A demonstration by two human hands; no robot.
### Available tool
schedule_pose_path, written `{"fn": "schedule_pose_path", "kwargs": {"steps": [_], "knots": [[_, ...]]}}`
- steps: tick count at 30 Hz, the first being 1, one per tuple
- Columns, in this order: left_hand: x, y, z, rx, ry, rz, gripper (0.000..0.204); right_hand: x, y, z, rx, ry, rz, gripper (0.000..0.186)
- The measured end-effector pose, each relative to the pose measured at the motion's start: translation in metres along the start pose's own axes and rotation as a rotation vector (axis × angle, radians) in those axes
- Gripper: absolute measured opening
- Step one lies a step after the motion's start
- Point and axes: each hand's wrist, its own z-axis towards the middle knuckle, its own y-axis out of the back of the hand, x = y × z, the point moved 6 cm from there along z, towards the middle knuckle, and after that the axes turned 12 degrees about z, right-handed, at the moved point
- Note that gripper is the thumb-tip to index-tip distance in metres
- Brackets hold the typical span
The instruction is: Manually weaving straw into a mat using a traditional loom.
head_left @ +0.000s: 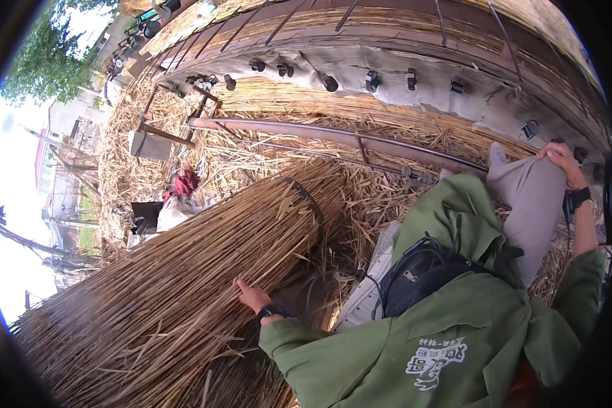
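Note:
A thick bundle of dry reeds (204,262) lies slantwise across the left and middle, bound by a dark band (306,202) near its far end. My left hand (253,297) touches the near side of this bundle, one finger stretched out along the stalks and the others partly hidden; no tool shows in it. Over my grey-trousered knee (534,204) on the right rests my right hand (561,156), fingers laid across the cloth with nothing in them. A dark pouch (425,272) sits at my waist, over my green jacket (401,340).
A long machine frame with a brown metal rail (306,129) runs across the back. Several dark weights hang against a pale cloth sheet (360,64). Loose reed litter (245,160) covers the ground. A white sack (177,212) and red cloth (183,182) lie beyond the bundle.

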Motion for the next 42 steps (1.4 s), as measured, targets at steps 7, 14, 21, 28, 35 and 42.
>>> {"fn": "schedule_pose_path", "kwargs": {"steps": [7, 14, 21, 28, 35, 42], "knots": [[0.024, -0.080, -0.023, -0.016, 0.266, -0.110, 0.050, -0.014, 0.006, -0.004, -0.058, -0.039, 0.065, 0.038], [-0.124, -0.006, -0.022, -0.583, -0.155, 0.501, 0.054, -0.010, 0.010, -0.008, -0.041, -0.016, 0.020, 0.040], [-0.330, 0.011, -0.096, -0.349, -0.631, -0.294, 0.026, 0.009, -0.007, 0.006, -0.039, -0.034, -0.130, 0.035], [-0.433, -0.150, -0.240, 0.562, -0.697, -0.924, 0.022, 0.151, -0.128, 0.031, 0.054, 0.615, -0.583, 0.071], [-0.440, -0.229, -0.350, 0.970, -0.144, -1.204, 0.019, 0.231, -0.180, 0.043, -0.060, 0.837, -0.507, 0.050], [-0.403, -0.234, -0.323, 0.907, 0.037, -1.093, 0.014, 0.165, -0.163, 0.042, -0.066, 0.804, -0.464, 0.024]]}}
